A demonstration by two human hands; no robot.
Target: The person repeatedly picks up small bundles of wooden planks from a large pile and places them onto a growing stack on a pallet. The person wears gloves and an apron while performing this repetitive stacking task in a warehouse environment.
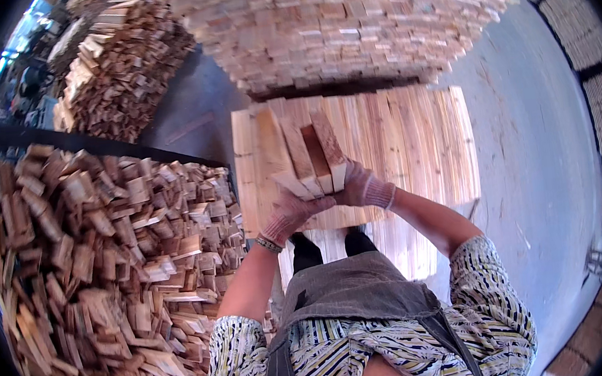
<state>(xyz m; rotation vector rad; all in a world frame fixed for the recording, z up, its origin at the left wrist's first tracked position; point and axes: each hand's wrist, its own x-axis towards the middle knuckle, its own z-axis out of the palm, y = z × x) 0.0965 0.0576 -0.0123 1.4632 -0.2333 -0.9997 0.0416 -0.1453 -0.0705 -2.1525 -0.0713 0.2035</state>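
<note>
Several short wooden boards (303,157) stand on edge between my two gloved hands, pressed side by side at their near ends and fanned apart a little at the far ends. My left hand (293,213) wraps round the near left side of this bundle. Closed on its right side is my right hand (360,184). Both hands wear pinkish knit work gloves, and the fingertips are partly hidden behind the wood. Under the bundle lies a flat stack of pale boards (406,149), laid side by side like a tabletop.
A large heap of loose wood pieces (114,278) fills the left side, behind a dark rail (94,144). Beyond the stack rises a tall wall of piled boards (344,31). Another heap (123,67) stands far left. Grey floor (529,144) runs along the right, past stacked bundles (579,23).
</note>
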